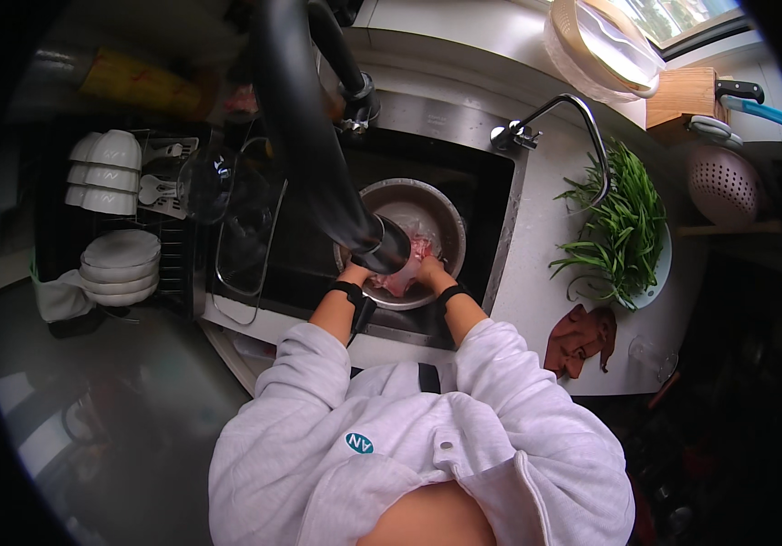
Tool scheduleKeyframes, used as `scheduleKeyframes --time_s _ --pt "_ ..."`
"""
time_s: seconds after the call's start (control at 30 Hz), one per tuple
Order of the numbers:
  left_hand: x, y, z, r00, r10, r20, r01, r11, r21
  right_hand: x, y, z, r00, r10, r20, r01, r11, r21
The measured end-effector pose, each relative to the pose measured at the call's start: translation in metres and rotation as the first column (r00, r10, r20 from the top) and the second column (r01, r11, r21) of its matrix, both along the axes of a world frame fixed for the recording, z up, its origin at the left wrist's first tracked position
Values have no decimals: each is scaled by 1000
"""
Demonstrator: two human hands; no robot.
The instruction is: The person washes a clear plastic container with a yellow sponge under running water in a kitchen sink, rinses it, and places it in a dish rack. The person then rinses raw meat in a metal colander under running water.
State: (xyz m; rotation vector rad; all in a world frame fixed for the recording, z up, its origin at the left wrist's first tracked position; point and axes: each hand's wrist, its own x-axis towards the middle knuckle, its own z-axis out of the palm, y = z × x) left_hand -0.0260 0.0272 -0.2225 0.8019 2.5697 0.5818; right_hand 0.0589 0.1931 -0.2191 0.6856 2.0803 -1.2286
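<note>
Raw pinkish meat (401, 278) lies in a round stainless steel basin (458, 211) inside the sink (493, 198). My right hand (432, 271) grips the meat's right side, its fingertips partly lost among the pieces. At the basin's left near rim is my left hand (357, 274); the black faucet spout (391, 251) covers its fingers, so its hold cannot be seen. The spout hangs directly over the meat and hides part of it. Both wrists wear black bands.
To the right, green leafy stalks (626, 225) overhang a pale bowl (661, 273), below a slim chrome tap (599, 136). Reddish-brown rubber gloves (579, 341) and a clear glass (652, 358) lie nearer. Stacked white bowls (107, 170) fill a dish rack (172, 246) at left. A knife block (681, 95) stands far right.
</note>
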Motion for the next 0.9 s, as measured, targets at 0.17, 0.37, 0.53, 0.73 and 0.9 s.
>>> scheduleKeyframes --time_s 0.17,0.37,0.53,0.73,0.9 --pt "-22 -10 15 884 173 434 -193 981 2 -6 19 59 955 254 150 -271 957 105" --pt "-48 -25 59 195 323 926 -583 797 -155 -11 51 99 966 -147 214 198 950 -240" --pt "-50 -19 108 77 345 935 -756 632 -171 -22 71 146 969 -204 138 241 902 -359" --pt "-43 -25 158 246 287 926 -831 555 49 -18 76 194 960 -277 43 272 882 -385" --pt "-35 -41 194 399 217 891 -842 472 262 -6 78 227 929 -365 -57 320 872 -371"
